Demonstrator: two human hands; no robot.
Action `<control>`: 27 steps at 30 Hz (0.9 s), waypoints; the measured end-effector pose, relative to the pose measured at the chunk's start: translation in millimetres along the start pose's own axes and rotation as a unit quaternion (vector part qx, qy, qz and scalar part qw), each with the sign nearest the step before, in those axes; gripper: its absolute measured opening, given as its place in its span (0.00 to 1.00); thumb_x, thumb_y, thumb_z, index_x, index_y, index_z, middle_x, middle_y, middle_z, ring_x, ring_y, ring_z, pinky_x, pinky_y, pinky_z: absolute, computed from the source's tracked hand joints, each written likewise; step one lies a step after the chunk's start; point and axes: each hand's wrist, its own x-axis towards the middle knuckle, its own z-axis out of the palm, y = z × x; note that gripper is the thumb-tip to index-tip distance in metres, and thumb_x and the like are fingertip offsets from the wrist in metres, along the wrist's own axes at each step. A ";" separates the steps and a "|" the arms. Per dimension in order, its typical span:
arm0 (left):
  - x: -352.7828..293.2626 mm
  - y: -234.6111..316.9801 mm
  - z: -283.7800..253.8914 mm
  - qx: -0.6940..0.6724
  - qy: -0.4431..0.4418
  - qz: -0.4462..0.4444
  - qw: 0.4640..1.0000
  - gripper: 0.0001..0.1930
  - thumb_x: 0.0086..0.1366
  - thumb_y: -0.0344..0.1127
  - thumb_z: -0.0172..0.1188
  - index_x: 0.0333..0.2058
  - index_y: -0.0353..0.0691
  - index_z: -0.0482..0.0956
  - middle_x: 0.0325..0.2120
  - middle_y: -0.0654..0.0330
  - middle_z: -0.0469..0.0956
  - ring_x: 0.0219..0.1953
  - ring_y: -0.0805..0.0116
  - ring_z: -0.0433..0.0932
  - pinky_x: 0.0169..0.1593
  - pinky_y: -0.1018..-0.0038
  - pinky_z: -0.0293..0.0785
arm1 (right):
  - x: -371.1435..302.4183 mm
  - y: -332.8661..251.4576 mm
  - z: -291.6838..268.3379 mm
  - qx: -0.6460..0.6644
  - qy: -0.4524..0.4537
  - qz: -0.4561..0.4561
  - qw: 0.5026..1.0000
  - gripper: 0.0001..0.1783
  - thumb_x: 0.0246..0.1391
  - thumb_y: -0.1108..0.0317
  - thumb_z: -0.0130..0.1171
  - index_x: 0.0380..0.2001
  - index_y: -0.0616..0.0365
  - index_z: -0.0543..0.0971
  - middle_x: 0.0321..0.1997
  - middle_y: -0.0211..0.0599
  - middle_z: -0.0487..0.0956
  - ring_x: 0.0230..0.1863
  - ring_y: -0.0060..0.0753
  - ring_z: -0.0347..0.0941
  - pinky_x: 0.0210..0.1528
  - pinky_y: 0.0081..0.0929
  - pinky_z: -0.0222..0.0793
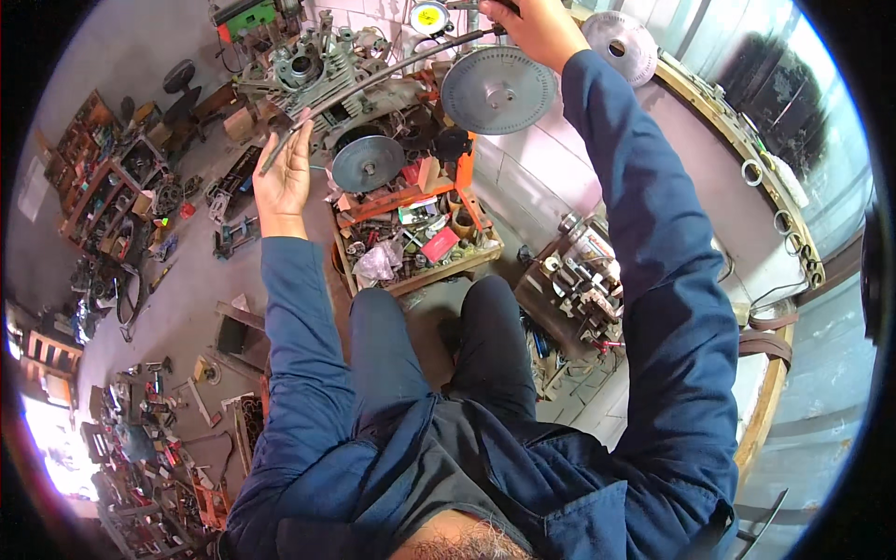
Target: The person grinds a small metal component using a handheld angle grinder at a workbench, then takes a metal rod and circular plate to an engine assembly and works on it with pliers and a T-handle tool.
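Observation:
A long, thin metal rod (392,70) slants across the upper part of the head view, its lower end at the left. My left hand (283,182) is palm up, with the rod held between its thumb and fingers near that end. At the top edge, my right hand (541,33) is closed around the rod's other end; part of this hand is cut off by the frame. Behind the rod stands a greasy metal engine casing (322,79) with cooling fins. A large grey disc with rows of small holes (499,93) sits below the rod's right part, and a smaller grey disc (368,166) is lower left.
An orange-framed wooden tray (420,275) of loose parts stands before my knees. Right of it is a machine with metal fittings (583,280). Another perforated disc (618,51) is near the right wall. Tools and parts (149,439) litter the floor at left. A round gauge (429,19) is at the top.

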 end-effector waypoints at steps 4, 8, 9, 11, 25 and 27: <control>-13.9 -18.8 -9.9 0.027 -0.047 0.046 0.997 0.30 0.67 0.16 0.45 0.65 0.14 0.46 0.67 0.28 0.52 0.71 0.40 0.53 0.75 0.55 0.55 | 4.0 -3.4 0.8 0.012 -0.015 0.001 1.000 0.11 0.61 0.65 0.59 0.38 0.65 0.78 0.29 0.52 0.80 0.30 0.51 0.77 0.35 0.41 0.70; -24.9 -19.4 0.3 0.183 -0.059 0.113 0.975 0.30 0.65 0.14 0.44 0.66 0.22 0.54 0.69 0.41 0.56 0.72 0.48 0.55 0.74 0.59 0.59 | 5.7 -13.8 5.8 -0.003 0.004 -0.025 1.000 0.12 0.62 0.66 0.58 0.40 0.65 0.78 0.31 0.52 0.81 0.30 0.49 0.77 0.36 0.40 0.70; -24.8 -17.9 4.0 0.253 -0.009 0.106 0.962 0.29 0.66 0.15 0.44 0.66 0.24 0.56 0.68 0.41 0.58 0.71 0.48 0.57 0.73 0.60 0.61 | 1.6 -16.0 3.6 0.035 -0.005 0.010 0.999 0.11 0.62 0.67 0.58 0.41 0.65 0.78 0.30 0.50 0.81 0.29 0.43 0.77 0.35 0.39 0.70; -18.4 -3.7 4.4 0.318 -0.025 -0.030 0.947 0.21 0.72 0.26 0.47 0.63 0.33 0.66 0.60 0.48 0.72 0.54 0.60 0.78 0.52 0.69 0.80 | 3.0 -11.7 -0.8 0.034 -0.024 0.041 0.998 0.11 0.62 0.68 0.59 0.40 0.66 0.79 0.28 0.47 0.81 0.28 0.37 0.75 0.33 0.37 0.70; 5.9 -20.7 -12.6 0.499 0.164 0.103 0.845 0.11 0.73 0.28 0.51 0.52 0.44 0.74 0.30 0.63 0.77 0.27 0.73 0.72 0.32 0.80 0.72 | 2.0 -14.8 2.3 0.050 -0.034 0.066 0.996 0.10 0.62 0.70 0.57 0.41 0.67 0.80 0.29 0.43 0.82 0.30 0.32 0.76 0.35 0.32 0.72; 10.9 -22.5 -10.1 0.539 0.182 0.117 0.814 0.11 0.72 0.25 0.52 0.50 0.42 0.76 0.31 0.64 0.77 0.27 0.75 0.72 0.33 0.80 0.72 | 1.6 -10.6 4.9 0.075 -0.020 0.064 0.995 0.11 0.62 0.70 0.57 0.42 0.67 0.80 0.29 0.44 0.82 0.30 0.32 0.76 0.35 0.32 0.72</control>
